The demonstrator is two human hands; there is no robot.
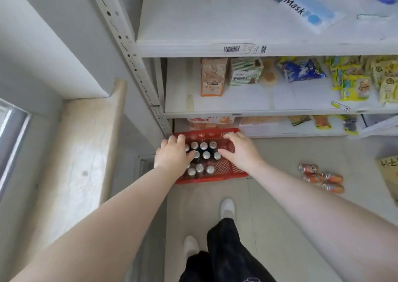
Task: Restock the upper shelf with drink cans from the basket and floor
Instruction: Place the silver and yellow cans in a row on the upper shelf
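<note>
A red plastic basket [233, 169] sits on the floor against the foot of the shelving, with several dark drink cans [206, 154] standing upright in it, silver tops showing. My left hand [174, 153] hovers over the basket's left cans with fingers spread and the thumb beside one can top. My right hand [239, 149] reaches over the basket's right side, fingers spread and holding nothing. Several orange cans [323, 177] lie on their sides on the floor to the right. The upper shelf [183, 23] is white and mostly bare on its left part.
Mask packets [310, 8] lie on the upper shelf's right part. Snack boxes [213, 76] and bags [353, 83] fill the middle shelf. The perforated shelf post [129, 51] and a window ledge [86, 144] stand to the left. My feet [227, 208] are behind the basket.
</note>
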